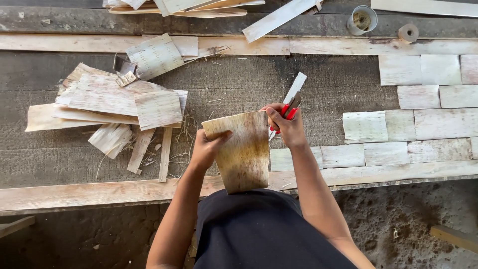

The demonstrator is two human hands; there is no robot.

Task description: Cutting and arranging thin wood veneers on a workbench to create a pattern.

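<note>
My left hand [206, 147] grips the left edge of a curved tan bark sheet [244, 154], thumb on its upper face. The sheet stands upright in front of my dark-clothed lap. My right hand [288, 127] holds a red-handled utility knife [289, 107] at the sheet's top right corner, blade end pointing up and away. A thin pale strip [297, 84] sticks up beside the knife; whether it is attached to the sheet I cannot tell.
A loose pile of pale bark pieces [107, 102] lies on the rough ground at left, with scraps and fibres [149, 149]. Cut rectangular pieces [413, 119] lie in rows at right. Wooden planks [99, 192] frame the area. A tin can [362, 20] and tape roll [408, 32] sit at the top.
</note>
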